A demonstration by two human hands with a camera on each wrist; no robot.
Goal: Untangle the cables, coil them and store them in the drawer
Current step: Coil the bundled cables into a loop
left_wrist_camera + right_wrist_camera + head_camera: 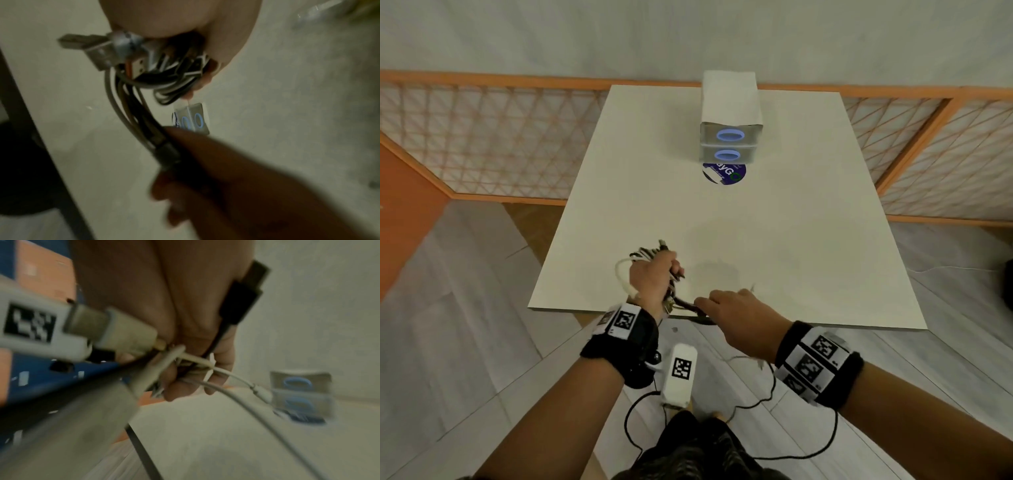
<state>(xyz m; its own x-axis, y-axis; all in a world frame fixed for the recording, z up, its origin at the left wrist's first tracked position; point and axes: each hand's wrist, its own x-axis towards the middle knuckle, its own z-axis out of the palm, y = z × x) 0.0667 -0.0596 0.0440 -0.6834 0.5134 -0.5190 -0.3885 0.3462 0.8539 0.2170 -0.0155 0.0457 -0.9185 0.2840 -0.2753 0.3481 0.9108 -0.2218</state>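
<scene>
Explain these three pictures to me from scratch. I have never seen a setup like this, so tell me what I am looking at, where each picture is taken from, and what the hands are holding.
There is no machine here: a person works with two bare hands, wearing black wristbands that carry printed square markers and small cameras. The large picture comes from a camera on the person's head, looking down at a white table. The other two come from the wrist cameras, looking along each hand, so they are close and blurry.

At the far end of the table stands a small white drawer unit with two drawers, both closed, each with a blue ring pull. It stands on a dark round sticker.

The left hand grips a tangled bundle of cables, black and white, with USB plugs sticking out. The right hand grips strands running from that bundle at the near table edge.
</scene>
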